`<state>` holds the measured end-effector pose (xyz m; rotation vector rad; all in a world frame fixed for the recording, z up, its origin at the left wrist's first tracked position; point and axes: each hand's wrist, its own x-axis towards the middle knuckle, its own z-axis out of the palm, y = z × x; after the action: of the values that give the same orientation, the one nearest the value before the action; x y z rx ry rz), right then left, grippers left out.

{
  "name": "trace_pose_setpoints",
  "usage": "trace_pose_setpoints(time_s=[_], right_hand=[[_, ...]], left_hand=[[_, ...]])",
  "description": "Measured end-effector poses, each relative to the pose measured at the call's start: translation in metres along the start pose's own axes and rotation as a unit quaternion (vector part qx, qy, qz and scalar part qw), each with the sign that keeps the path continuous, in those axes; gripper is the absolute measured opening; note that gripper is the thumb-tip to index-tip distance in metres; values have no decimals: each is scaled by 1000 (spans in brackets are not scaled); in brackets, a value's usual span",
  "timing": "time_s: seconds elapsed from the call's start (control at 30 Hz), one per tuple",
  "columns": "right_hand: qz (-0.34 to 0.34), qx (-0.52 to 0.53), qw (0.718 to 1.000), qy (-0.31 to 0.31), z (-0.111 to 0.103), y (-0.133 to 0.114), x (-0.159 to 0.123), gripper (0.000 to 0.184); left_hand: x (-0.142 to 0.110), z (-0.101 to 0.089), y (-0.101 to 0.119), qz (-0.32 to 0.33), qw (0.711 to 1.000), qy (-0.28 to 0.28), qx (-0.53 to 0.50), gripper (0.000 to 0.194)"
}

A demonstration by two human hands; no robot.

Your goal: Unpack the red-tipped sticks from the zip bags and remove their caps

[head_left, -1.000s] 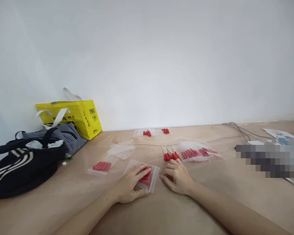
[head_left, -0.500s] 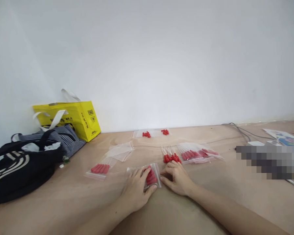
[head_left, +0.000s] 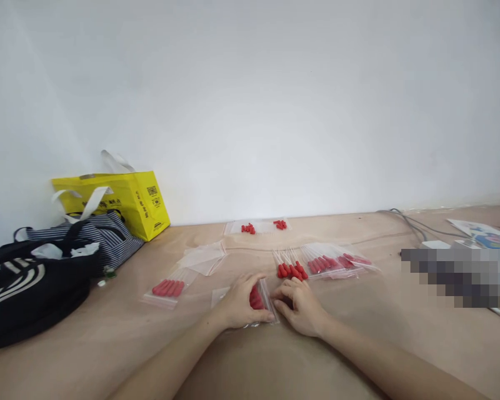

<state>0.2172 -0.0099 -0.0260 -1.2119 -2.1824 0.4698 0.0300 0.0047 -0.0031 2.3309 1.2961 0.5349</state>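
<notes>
Since half a second ago, the left hand [head_left: 242, 303] has been shifting farther up the tabletop [head_left: 350, 344] and arching more over the zip bag [head_left: 270, 304], which is now showing less of its red pieces [head_left: 256, 299] and slanting its right edge slightly more; the right hand [head_left: 300, 310] is staying almost where it was. The left hand is covering much of the bag, thumb and forefinger standing moderately apart in a C around the red pieces, the thumb touching the bag near its zip edge. The bag is lying between the two hands. The right hand is resting half-curled just beside that edge, with a narrow hollow between thumb and fingers; whether its fingertips are pinching the plastic, I cannot tell. From the left, a soft black bag [head_left: 25, 303] is slumping against a ribbed-looking striped bag [head_left: 112, 239], and a boxy, glossy yellow bag [head_left: 150, 208] is standing behind. A filled clear pouch [head_left: 160, 303] is lying flat, and thin, filmy bags [head_left: 204, 258] are overlapping near it. Right of these, slender pale sticks with rounded red ends [head_left: 292, 270] are fanning out beside more filled, shiny pouches [head_left: 316, 250].
</notes>
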Motion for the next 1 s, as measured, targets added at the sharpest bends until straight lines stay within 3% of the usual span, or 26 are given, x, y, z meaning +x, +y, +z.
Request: trace_pose_setpoints(time_s=[0.13,0.37,0.43,0.6,1.0], right_hand=[[14,18,1000,-5,0,0,0,11],[30,52,998,13,4,-2,0,10],[31,47,998,12,5,-4,0,10],[23,39,999,30,3,-8,-1,11],[-44,23,998,50,6,-9,-3,11]], left_hand=[[-4,3,-4,-3,998,28,-50,78],[-4,-2,0,44,998,12,-47,74],[-5,-4,2,66,997,4,-30,69],[-1,-7,5,128,990,12,50,29],[17,-7,5,268,946,-22,183,25]])
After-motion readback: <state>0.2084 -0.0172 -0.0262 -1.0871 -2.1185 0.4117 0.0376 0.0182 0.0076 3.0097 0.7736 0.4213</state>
